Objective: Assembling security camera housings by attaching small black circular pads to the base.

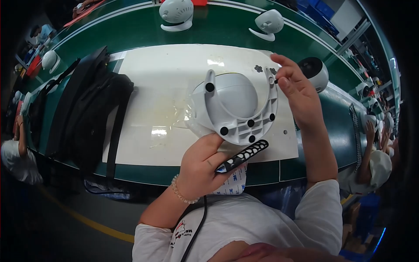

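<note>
A white round appliance (238,94) lies on the pale work mat, its curved, ribbed stand (238,131) facing up. Several black round pads (251,123) dot the stand; a round recess at its right tip shows no black pad. My left hand (203,163) is closed on a black strip with white cut-outs (242,156), its fingers also touching the stand's near edge. At the right tip of the stand, my right hand (299,89) has its thumb bent in, with a small black pad (276,81) at the thumb tip. The other fingers are raised.
A black bag (87,118) lies left of the mat (148,105). Similar white appliances (176,15) stand along the green bench, one with a black front (313,72) just beyond my right hand. A printed white sheet (231,185) hangs at the near edge. People work at both sides.
</note>
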{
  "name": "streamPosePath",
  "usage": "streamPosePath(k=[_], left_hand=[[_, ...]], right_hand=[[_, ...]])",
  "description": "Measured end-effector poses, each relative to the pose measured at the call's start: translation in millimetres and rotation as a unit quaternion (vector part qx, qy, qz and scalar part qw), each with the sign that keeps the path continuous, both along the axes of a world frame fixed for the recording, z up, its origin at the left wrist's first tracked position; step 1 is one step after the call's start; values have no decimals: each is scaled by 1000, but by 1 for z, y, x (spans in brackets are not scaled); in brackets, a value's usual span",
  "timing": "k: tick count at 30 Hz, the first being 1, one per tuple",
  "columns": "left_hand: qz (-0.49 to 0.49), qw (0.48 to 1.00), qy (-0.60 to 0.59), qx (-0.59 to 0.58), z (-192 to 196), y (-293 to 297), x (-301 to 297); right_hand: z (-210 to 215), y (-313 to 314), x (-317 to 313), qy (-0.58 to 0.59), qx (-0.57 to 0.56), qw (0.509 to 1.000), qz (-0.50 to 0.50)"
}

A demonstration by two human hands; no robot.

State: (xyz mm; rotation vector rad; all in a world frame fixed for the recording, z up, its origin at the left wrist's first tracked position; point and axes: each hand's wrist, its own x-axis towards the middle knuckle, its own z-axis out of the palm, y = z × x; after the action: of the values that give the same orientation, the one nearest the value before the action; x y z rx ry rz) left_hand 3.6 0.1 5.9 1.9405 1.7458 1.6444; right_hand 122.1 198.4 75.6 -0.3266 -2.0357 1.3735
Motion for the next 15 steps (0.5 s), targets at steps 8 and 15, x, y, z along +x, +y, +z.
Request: streamPosePath(k=[8, 15], left_hand=[[19, 1000, -16, 10, 1, 3, 3], [22, 999, -3, -41, 6, 2, 3]], right_hand=[[-11, 2, -6, -15, 92, 994, -56], [-20, 2, -8, 67, -76, 995, -2]])
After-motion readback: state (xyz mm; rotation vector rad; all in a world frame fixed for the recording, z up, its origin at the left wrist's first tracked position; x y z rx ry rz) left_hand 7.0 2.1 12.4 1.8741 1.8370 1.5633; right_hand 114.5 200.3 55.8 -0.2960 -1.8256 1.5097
